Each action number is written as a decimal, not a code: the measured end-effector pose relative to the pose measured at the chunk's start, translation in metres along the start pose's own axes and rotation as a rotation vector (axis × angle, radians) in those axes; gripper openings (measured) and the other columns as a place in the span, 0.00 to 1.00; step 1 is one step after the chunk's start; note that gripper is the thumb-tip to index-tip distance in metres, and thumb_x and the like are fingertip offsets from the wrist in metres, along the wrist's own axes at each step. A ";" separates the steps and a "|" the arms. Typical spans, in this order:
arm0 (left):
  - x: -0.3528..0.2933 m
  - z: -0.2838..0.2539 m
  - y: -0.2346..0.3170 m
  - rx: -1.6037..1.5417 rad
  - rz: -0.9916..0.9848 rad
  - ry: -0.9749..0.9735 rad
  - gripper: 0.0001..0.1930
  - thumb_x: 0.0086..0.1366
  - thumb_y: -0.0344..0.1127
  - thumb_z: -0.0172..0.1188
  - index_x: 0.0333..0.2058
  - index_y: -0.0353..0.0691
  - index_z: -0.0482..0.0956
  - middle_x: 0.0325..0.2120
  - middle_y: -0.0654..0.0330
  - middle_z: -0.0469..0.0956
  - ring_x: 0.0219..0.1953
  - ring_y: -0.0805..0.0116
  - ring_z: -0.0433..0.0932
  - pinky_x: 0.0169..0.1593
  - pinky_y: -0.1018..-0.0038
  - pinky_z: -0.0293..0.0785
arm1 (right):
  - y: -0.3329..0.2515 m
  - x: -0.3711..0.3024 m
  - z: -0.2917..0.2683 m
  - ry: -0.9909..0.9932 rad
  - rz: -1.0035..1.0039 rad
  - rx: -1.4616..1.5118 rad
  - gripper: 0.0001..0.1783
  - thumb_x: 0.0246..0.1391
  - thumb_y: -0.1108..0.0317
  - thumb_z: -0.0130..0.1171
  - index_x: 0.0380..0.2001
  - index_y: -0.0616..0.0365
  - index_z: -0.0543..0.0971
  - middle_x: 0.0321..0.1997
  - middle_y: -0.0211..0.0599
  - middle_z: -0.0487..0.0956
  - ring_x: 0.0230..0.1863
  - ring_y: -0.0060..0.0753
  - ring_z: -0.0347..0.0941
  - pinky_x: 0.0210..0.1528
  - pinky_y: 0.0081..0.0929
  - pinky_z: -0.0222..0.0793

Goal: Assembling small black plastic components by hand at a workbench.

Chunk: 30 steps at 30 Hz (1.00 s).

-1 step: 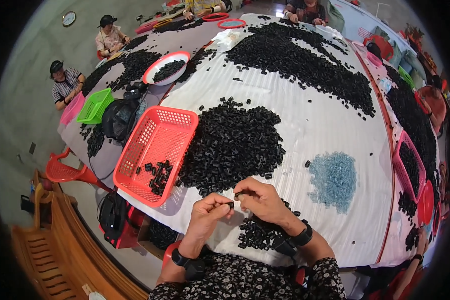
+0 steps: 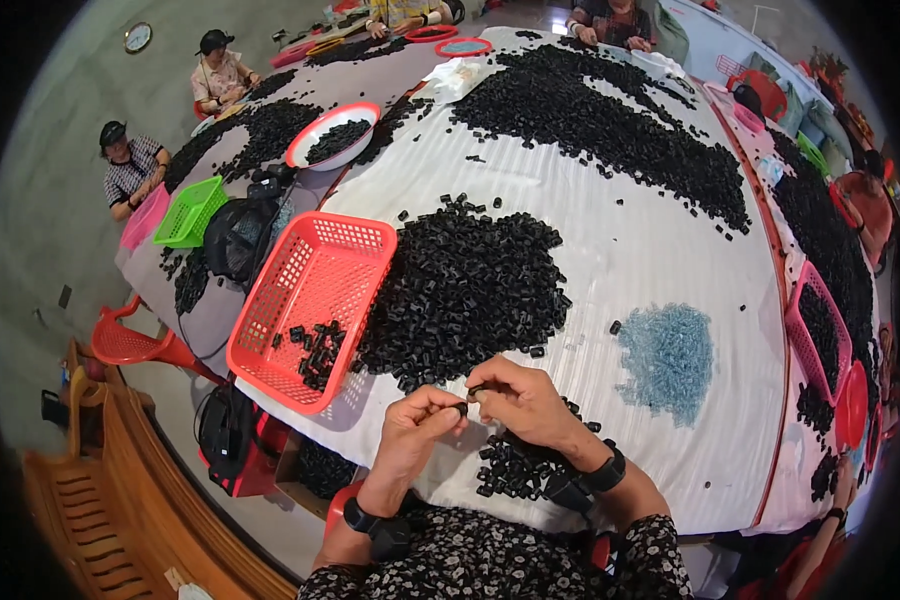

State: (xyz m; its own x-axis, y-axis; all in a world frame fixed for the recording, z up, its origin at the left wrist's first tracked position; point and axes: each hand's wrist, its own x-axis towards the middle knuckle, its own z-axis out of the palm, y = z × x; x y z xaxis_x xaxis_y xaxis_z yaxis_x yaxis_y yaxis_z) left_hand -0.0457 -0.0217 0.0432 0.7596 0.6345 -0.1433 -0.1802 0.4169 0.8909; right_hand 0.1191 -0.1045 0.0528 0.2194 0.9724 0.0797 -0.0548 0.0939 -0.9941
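Note:
Over the near edge of the white-covered table, my left hand pinches a small black plastic piece between thumb and fingers. Close beside it, my right hand is closed in a pinch on another small dark piece, mostly covered by the fingertips. Just beyond both hands lies a large heap of black plastic pieces. A smaller pile of black pieces sits under my right wrist. To the right is a pile of small clear bluish pieces. A red plastic basket on the left holds some black pieces.
A long band of black pieces covers the far table. Left stand a white red-rimmed basin, a green basket and a black bag. A pink basket is at the right. Several people sit around the tables.

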 end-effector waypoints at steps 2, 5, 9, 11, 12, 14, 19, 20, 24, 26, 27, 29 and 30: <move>0.000 -0.001 -0.001 0.026 0.020 0.009 0.05 0.59 0.26 0.56 0.35 0.32 0.75 0.27 0.58 0.77 0.29 0.74 0.75 0.34 0.79 0.72 | -0.003 -0.001 0.002 0.005 -0.004 -0.013 0.08 0.50 0.75 0.51 0.35 0.62 0.75 0.28 0.31 0.72 0.26 0.17 0.66 0.27 0.17 0.62; -0.001 -0.002 -0.002 0.089 0.057 0.027 0.06 0.59 0.27 0.57 0.35 0.32 0.75 0.27 0.60 0.77 0.30 0.76 0.75 0.34 0.80 0.72 | -0.001 0.000 -0.001 -0.016 -0.079 -0.113 0.08 0.51 0.76 0.50 0.36 0.62 0.75 0.30 0.30 0.72 0.26 0.15 0.67 0.27 0.15 0.63; -0.003 -0.004 -0.006 0.152 0.091 0.061 0.07 0.58 0.27 0.58 0.35 0.33 0.75 0.28 0.61 0.77 0.29 0.77 0.76 0.34 0.81 0.72 | -0.002 0.000 0.003 0.004 -0.146 -0.209 0.08 0.51 0.76 0.52 0.36 0.62 0.74 0.29 0.27 0.71 0.27 0.12 0.66 0.28 0.12 0.62; -0.003 -0.003 -0.006 0.146 0.088 0.065 0.06 0.58 0.27 0.58 0.35 0.33 0.75 0.28 0.61 0.77 0.30 0.77 0.76 0.34 0.82 0.72 | -0.001 -0.001 0.004 0.004 -0.114 -0.179 0.07 0.50 0.75 0.53 0.35 0.62 0.74 0.29 0.27 0.71 0.27 0.12 0.65 0.29 0.13 0.62; -0.003 -0.003 -0.006 0.142 0.085 0.066 0.06 0.58 0.27 0.58 0.35 0.33 0.75 0.28 0.61 0.77 0.30 0.77 0.76 0.34 0.82 0.72 | -0.001 -0.001 0.004 0.008 -0.082 -0.149 0.07 0.50 0.75 0.54 0.34 0.62 0.74 0.29 0.27 0.70 0.27 0.12 0.65 0.29 0.13 0.62; -0.003 -0.002 -0.007 0.142 0.084 0.063 0.06 0.58 0.27 0.58 0.35 0.33 0.75 0.28 0.61 0.77 0.29 0.77 0.76 0.34 0.82 0.73 | 0.001 -0.002 0.005 0.002 -0.072 -0.161 0.06 0.49 0.75 0.53 0.33 0.62 0.73 0.28 0.28 0.71 0.27 0.14 0.65 0.28 0.15 0.62; -0.004 -0.003 -0.006 0.174 0.076 0.057 0.06 0.58 0.26 0.58 0.34 0.32 0.75 0.28 0.60 0.78 0.29 0.77 0.76 0.33 0.82 0.73 | -0.006 -0.002 0.006 -0.043 -0.088 -0.255 0.06 0.49 0.75 0.53 0.33 0.62 0.71 0.27 0.31 0.71 0.25 0.18 0.67 0.27 0.19 0.63; -0.004 -0.003 -0.006 0.170 0.081 0.052 0.06 0.58 0.26 0.58 0.34 0.32 0.75 0.27 0.60 0.78 0.28 0.77 0.76 0.33 0.82 0.73 | -0.009 -0.002 0.007 -0.051 -0.124 -0.293 0.06 0.49 0.76 0.52 0.33 0.62 0.71 0.27 0.33 0.70 0.26 0.21 0.67 0.28 0.20 0.64; -0.003 -0.001 -0.005 0.186 0.081 0.047 0.05 0.59 0.26 0.57 0.34 0.32 0.75 0.27 0.60 0.78 0.28 0.77 0.76 0.33 0.82 0.73 | -0.008 -0.004 0.008 -0.033 -0.226 -0.401 0.06 0.51 0.75 0.52 0.34 0.61 0.72 0.29 0.36 0.73 0.27 0.29 0.72 0.30 0.22 0.67; -0.003 -0.001 -0.005 0.179 0.085 0.044 0.05 0.59 0.26 0.57 0.33 0.32 0.75 0.26 0.59 0.78 0.28 0.77 0.75 0.32 0.82 0.73 | -0.012 -0.005 0.009 -0.073 -0.205 -0.413 0.07 0.51 0.76 0.49 0.35 0.62 0.70 0.29 0.38 0.71 0.28 0.32 0.71 0.31 0.24 0.67; -0.003 -0.001 -0.005 0.174 0.092 0.042 0.04 0.59 0.26 0.57 0.33 0.32 0.75 0.26 0.59 0.78 0.28 0.76 0.75 0.32 0.82 0.72 | -0.013 -0.005 0.010 -0.115 -0.187 -0.423 0.07 0.51 0.78 0.47 0.36 0.63 0.68 0.28 0.40 0.69 0.29 0.36 0.70 0.31 0.27 0.67; -0.004 0.000 -0.009 0.166 0.099 0.052 0.03 0.59 0.24 0.56 0.32 0.32 0.74 0.25 0.60 0.77 0.27 0.78 0.75 0.32 0.83 0.72 | -0.003 -0.006 0.014 -0.093 -0.337 -0.582 0.10 0.49 0.77 0.48 0.37 0.64 0.68 0.27 0.40 0.68 0.29 0.37 0.69 0.31 0.27 0.67; -0.003 0.001 -0.011 0.158 0.108 0.062 0.02 0.59 0.23 0.56 0.32 0.32 0.74 0.25 0.61 0.77 0.27 0.79 0.75 0.33 0.83 0.72 | -0.003 -0.006 0.017 -0.073 -0.487 -0.742 0.12 0.47 0.77 0.49 0.38 0.66 0.68 0.26 0.40 0.67 0.29 0.37 0.68 0.31 0.28 0.67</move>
State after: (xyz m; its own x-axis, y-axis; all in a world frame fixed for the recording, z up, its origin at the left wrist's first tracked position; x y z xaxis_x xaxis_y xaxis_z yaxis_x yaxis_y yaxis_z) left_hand -0.0455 -0.0292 0.0343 0.7005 0.7106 -0.0653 -0.1547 0.2405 0.9582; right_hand 0.1013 -0.1071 0.0565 -0.0102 0.8742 0.4855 0.6788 0.3626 -0.6386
